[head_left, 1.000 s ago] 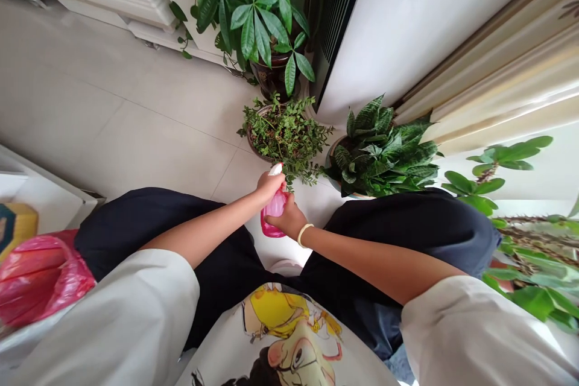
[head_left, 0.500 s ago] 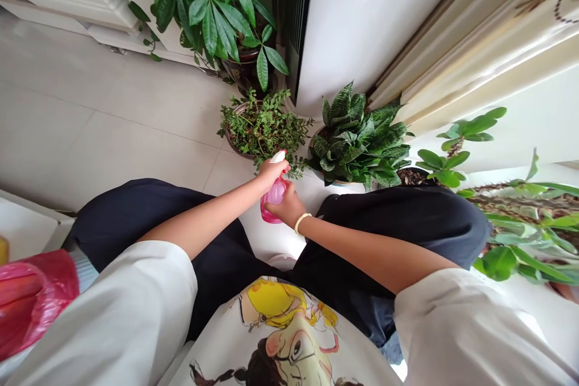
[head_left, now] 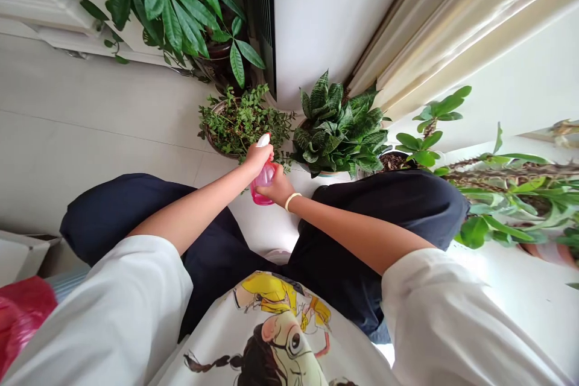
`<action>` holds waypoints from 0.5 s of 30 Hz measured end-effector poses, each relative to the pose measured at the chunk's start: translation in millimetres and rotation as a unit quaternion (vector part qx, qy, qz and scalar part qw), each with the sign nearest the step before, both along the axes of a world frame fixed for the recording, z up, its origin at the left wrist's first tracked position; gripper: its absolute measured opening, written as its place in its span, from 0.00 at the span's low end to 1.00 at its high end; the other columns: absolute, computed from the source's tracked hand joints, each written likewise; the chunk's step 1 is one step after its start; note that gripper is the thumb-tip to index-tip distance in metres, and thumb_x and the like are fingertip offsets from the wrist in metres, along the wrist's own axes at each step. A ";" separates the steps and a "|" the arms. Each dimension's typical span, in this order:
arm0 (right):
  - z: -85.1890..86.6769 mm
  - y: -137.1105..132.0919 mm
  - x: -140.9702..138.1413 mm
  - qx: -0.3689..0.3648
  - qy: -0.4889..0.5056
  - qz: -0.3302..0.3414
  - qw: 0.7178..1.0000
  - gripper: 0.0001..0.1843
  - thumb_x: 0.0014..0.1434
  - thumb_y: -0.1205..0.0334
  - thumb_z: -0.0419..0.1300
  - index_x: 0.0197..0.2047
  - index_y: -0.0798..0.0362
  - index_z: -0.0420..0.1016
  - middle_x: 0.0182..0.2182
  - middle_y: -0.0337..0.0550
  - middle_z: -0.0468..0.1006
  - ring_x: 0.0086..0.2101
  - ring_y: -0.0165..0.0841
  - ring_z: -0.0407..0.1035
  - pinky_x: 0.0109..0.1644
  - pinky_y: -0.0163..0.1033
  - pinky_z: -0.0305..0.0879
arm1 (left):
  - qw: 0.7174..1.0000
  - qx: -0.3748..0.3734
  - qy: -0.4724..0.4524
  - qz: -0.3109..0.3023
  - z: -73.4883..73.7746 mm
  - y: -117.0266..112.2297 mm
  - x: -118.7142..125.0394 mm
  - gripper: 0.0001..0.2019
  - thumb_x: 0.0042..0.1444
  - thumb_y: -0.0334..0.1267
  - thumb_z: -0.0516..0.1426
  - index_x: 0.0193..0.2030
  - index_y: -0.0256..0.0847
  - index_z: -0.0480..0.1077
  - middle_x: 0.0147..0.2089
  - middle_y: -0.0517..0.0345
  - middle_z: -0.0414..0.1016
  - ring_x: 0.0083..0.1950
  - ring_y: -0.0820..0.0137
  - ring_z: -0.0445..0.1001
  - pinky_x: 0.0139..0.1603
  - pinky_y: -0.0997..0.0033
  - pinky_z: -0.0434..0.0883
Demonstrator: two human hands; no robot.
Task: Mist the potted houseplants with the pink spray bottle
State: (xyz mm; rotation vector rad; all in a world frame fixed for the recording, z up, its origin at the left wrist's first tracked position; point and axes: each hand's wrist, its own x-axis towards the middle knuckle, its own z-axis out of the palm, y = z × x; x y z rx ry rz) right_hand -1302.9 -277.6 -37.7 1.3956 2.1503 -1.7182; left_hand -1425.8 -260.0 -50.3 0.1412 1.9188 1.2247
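A pink spray bottle (head_left: 263,178) with a white spray head is between my two hands. My left hand (head_left: 258,157) is wrapped round its neck and trigger. Lower down, my right hand (head_left: 279,186), with a pale band at the wrist, grips the side of the bottle's body. The nozzle points away from me, towards a small-leaved potted plant (head_left: 246,120) just beyond. Right of that stands a pot of broad, banded leaves (head_left: 341,129). No spray can be made out.
A tall leafy plant (head_left: 181,6) in a dark pot stands at the back, beside a white column (head_left: 316,24). Spiny-stemmed plants (head_left: 506,175) spread to the right, near a cream curtain (head_left: 420,30). A bin with a red bag (head_left: 22,319) is at lower left.
The view has swung to the right, so the plants and the hands appear further left. Both hands keep the same hold on the spray bottle.
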 end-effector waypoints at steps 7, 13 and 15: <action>5.9 24.1 -15.1 0.038 0.013 0.055 0.998 0.50 0.44 0.53 0.71 0.65 0.53 0.51 0.59 0.59 0.70 0.54 0.47 0.73 0.58 0.53 0.71 | 0.997 0.046 0.026 0.053 7.7 12.4 -19.7 0.08 0.39 0.30 0.57 0.29 0.41 0.72 0.23 0.61 0.71 0.27 0.72 0.71 0.33 0.73 0.68; 19.8 33.4 -31.9 0.069 0.043 0.073 0.994 0.51 0.45 0.56 0.70 0.66 0.55 0.50 0.60 0.60 0.69 0.56 0.47 0.72 0.59 0.53 0.71 | 0.993 0.084 0.048 0.068 25.0 17.8 -36.9 0.06 0.42 0.30 0.57 0.30 0.40 0.72 0.25 0.61 0.72 0.27 0.73 0.71 0.32 0.74 0.67; 22.3 33.0 -36.6 0.068 0.047 0.080 0.993 0.50 0.45 0.56 0.70 0.66 0.54 0.51 0.59 0.60 0.69 0.56 0.48 0.72 0.59 0.53 0.71 | 0.992 0.082 0.057 0.074 28.8 16.3 -41.1 0.06 0.42 0.30 0.57 0.30 0.40 0.72 0.25 0.61 0.72 0.27 0.73 0.71 0.32 0.74 0.68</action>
